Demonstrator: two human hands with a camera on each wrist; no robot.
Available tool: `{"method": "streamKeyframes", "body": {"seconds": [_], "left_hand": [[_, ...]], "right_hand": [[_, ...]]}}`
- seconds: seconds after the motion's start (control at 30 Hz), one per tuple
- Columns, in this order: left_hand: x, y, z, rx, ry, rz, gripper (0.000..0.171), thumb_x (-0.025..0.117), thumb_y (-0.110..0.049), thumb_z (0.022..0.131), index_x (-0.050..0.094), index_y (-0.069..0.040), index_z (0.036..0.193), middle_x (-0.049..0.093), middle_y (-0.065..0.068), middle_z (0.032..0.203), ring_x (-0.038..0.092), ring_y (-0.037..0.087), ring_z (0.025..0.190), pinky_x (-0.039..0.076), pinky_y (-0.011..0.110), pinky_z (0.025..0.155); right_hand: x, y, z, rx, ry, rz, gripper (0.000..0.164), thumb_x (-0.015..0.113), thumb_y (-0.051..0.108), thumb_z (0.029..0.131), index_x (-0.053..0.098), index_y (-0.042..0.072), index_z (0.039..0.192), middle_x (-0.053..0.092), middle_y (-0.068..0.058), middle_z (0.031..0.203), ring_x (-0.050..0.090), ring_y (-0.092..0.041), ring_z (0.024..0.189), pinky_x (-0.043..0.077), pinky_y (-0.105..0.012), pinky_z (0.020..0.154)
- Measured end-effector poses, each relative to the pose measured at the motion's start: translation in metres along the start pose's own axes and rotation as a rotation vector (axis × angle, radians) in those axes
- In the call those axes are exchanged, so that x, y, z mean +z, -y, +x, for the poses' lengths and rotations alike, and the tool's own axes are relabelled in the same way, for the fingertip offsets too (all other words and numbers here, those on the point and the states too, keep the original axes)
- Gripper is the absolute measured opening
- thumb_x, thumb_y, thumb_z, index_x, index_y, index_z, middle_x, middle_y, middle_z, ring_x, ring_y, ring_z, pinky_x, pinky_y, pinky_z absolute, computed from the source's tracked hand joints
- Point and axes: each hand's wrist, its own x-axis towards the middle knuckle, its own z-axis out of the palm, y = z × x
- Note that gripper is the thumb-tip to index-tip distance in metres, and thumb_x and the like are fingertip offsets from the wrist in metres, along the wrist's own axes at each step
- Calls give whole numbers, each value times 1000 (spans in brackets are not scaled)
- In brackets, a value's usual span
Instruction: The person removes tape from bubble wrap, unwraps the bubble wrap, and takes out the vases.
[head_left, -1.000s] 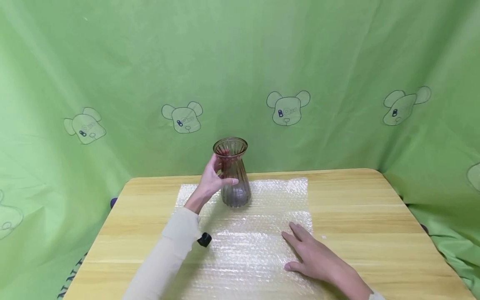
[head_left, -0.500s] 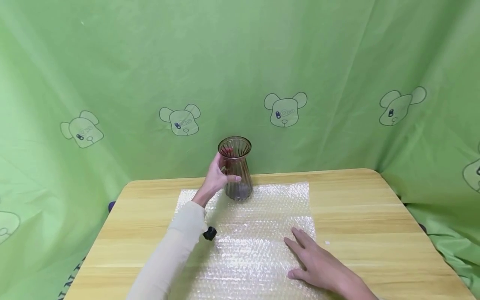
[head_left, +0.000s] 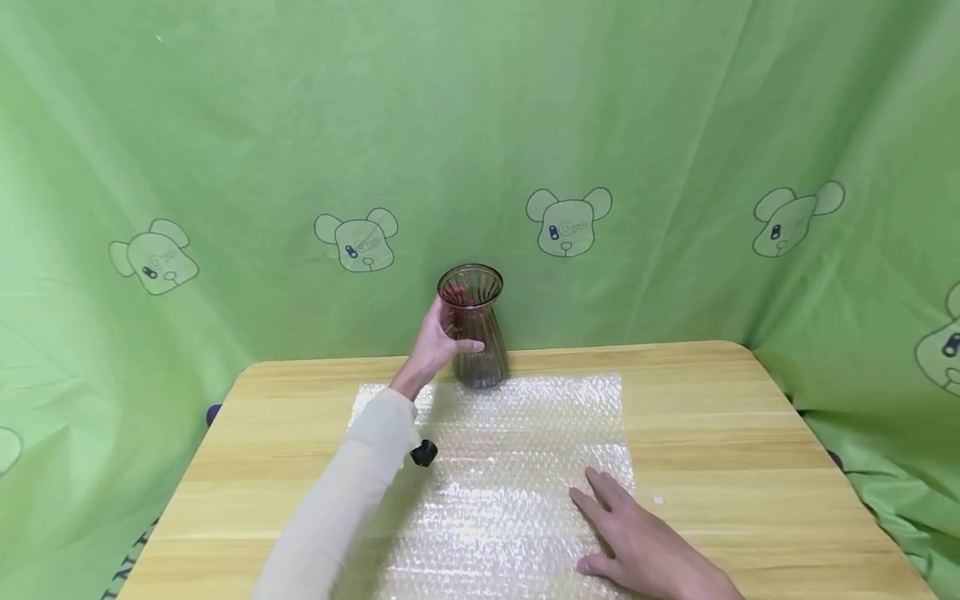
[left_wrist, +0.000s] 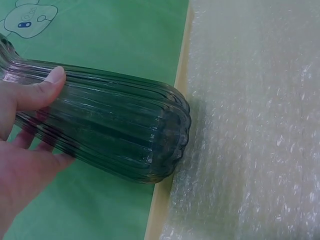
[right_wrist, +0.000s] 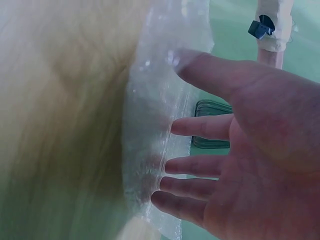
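Note:
A brownish ribbed glass vase (head_left: 486,358) with a flared rim stands near the back edge of the table, roughly upright. My left hand (head_left: 433,343) grips its upper body from the left, thumb across the front. In the left wrist view the vase's (left_wrist: 115,120) scalloped base shows at the far edge of the bubble wrap (left_wrist: 250,130); whether it touches the sheet I cannot tell. Spread over the table lies that bubble wrap (head_left: 510,508). At its right side my right hand (head_left: 641,542) rests with fingers extended; the right wrist view shows the palm (right_wrist: 270,140) beside the sheet.
The wood-grain table (head_left: 720,433) reaches back to a green curtain (head_left: 465,125) printed with bear heads. A small white scrap (head_left: 658,500) lies right of the sheet. A black wrist camera (head_left: 423,452) sits at the left sleeve (head_left: 337,517).
My left hand has moved the vase slightly back, away from me, and a little to the right. The right hand stays at the sheet's right side, nearly still.

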Motion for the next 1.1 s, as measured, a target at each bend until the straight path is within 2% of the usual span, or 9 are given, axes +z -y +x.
{"method": "streamKeyframes", "body": {"seconds": [0.23, 0.47, 0.77, 1.1], "left_hand": [[6, 5, 3, 15, 27, 18, 102, 83, 17, 68, 42, -23, 152, 56, 6, 147, 49, 26, 138, 33, 49, 121], [6, 10, 4, -8, 20, -6, 102, 82, 18, 69, 41, -23, 153, 54, 6, 150, 46, 24, 141, 30, 45, 123], [5, 12, 7, -19, 38, 20, 107, 84, 15, 69, 37, -26, 157, 50, 5, 154, 42, 24, 144, 24, 47, 125], [4, 11, 13, -18, 64, -4, 106, 82, 17, 70, 38, -25, 157, 48, 7, 156, 42, 25, 145, 28, 44, 124]], "right_hand": [[2, 0, -3, -4, -15, -49, 81, 72, 54, 91, 51, 0, 148, 35, -30, 158, 40, -45, 142, 51, -55, 102], [1, 0, -2, 3, -1, -26, 81, 71, 54, 92, 50, 0, 149, 33, -30, 159, 37, -46, 144, 50, -56, 103], [-1, 1, -1, 0, -2, 1, 82, 74, 51, 89, 50, -1, 148, 33, -30, 159, 37, -48, 143, 48, -59, 104], [-3, -6, 3, 0, -10, 25, 86, 76, 53, 86, 50, 1, 149, 33, -33, 158, 38, -52, 140, 47, -63, 104]]}}
